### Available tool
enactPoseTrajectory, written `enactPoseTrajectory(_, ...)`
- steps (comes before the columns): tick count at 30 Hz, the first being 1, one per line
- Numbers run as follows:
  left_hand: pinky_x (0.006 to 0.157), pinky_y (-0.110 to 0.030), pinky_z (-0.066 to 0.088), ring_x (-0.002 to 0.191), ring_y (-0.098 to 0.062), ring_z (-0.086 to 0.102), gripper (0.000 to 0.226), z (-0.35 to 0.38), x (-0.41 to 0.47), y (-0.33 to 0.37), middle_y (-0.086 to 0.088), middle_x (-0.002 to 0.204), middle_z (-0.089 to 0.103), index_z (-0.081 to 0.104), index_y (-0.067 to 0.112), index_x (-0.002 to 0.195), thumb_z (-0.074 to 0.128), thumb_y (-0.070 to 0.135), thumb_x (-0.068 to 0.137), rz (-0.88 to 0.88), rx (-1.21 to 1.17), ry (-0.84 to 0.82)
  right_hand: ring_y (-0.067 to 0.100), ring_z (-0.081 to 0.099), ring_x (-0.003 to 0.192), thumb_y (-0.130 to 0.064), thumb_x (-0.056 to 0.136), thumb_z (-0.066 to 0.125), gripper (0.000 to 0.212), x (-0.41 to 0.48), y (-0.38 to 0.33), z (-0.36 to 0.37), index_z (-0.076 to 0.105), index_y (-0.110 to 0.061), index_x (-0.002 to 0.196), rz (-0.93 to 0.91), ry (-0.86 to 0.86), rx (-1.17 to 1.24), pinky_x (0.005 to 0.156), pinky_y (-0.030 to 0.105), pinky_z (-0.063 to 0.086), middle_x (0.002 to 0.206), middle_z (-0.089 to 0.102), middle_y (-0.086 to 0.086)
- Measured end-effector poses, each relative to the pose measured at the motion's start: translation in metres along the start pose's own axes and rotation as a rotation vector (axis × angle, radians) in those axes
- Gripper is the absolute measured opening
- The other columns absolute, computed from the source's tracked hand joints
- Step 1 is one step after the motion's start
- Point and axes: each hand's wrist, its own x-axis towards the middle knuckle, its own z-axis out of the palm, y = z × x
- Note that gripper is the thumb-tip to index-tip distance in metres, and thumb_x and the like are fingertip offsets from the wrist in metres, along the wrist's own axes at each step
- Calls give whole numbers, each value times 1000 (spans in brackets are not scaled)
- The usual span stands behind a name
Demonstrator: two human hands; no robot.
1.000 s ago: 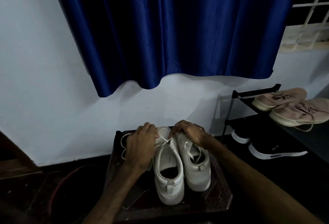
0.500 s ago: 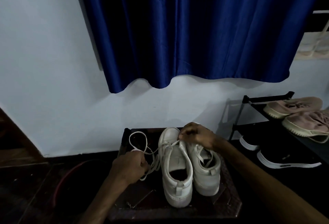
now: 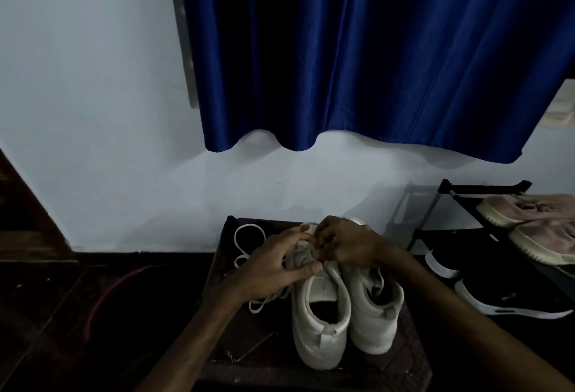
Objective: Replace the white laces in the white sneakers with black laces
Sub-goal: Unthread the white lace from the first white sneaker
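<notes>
Curtain (image 3: 373, 49), blue, hangs over the wall ahead. At right a black rack (image 3: 485, 186) holds two pink shoes (image 3: 529, 208) and two black shoes (image 3: 504, 295). Before me a dark table (image 3: 413, 357) carries two white sneakers (image 3: 373, 307), heels toward me. My left hand (image 3: 273, 267) grips the left-side sneaker (image 3: 320, 323) at its forepart. My right hand (image 3: 348, 245) curls at its eyelets, touching the left hand; whether it pinches anything I cannot tell. One white lace (image 3: 249, 226) trails loose beside my left hand.
</notes>
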Motion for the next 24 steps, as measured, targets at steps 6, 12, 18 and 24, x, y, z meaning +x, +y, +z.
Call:
enactPoseTrajectory(6,106,-39,39,124,0,42,70,-1,2,-1,25,129,50,49,52,121,52,90,62,-90,182,-15,14,57,91,-19,88,67,8,1,16,2,62,-21,82,40,111,117,84,27,46,103,54,-3)
enactPoseTrajectory(12,100,-45,40,117,-3,43,71,4,0,-9,32,125,49,48,49,116,43,94,62,-45,257,52,19,60,79,1,88,62,23,-13,26,-14,64,-16,73,207,308,501,70,25,46,100,61,12)
enactPoseTrajectory(18,99,-41,43,115,-3,42,74,5,1,-8,28,122,51,51,45,116,47,93,60,-67,208,50,11,57,105,-26,88,69,12,-2,-1,-23,72,-22,99,-24,67,34,92,24,47,115,57,-3)
enactPoseTrajectory(24,101,-45,41,119,-6,43,80,6,1,-9,26,126,52,47,46,120,43,95,57,-103,218,50,12,53,112,-34,82,66,12,4,-17,-6,67,-35,94,87,-27,-270,93,38,39,118,56,-12)
